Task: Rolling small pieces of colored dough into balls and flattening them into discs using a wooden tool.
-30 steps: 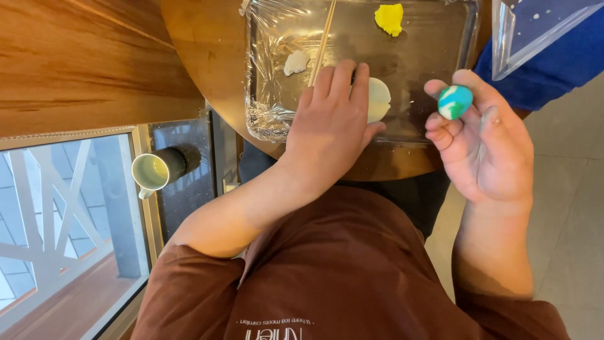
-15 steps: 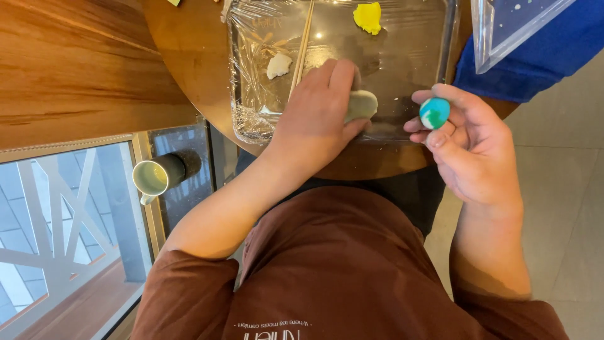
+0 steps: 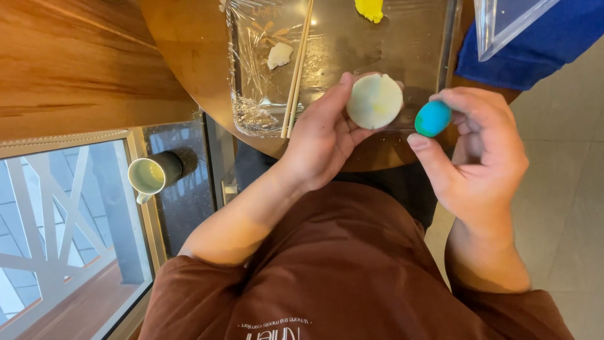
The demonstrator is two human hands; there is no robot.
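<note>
My left hand (image 3: pixel 324 135) holds a flattened pale green disc of clay (image 3: pixel 375 101) in its fingertips, lifted just off the near edge of the tray (image 3: pixel 251 94). My right hand (image 3: pixel 475 157) pinches a small blue-green ball of clay (image 3: pixel 432 118) between thumb and fingers, right beside the disc. The tray is lined with clear plastic wrap and sits on a round wooden table (image 3: pixel 189 50).
On the tray lie a pair of wooden chopsticks (image 3: pixel 297 69), a small white clay piece (image 3: pixel 279 55) and a yellow clay lump (image 3: pixel 369 9). A blue cloth (image 3: pixel 535 44) and a clear sheet (image 3: pixel 503 19) are at the top right. A mug (image 3: pixel 151 174) stands below left.
My left hand has lifted the pale disc off the tray and turned it face up. My right hand has brought the blue-green ball closer to it.
</note>
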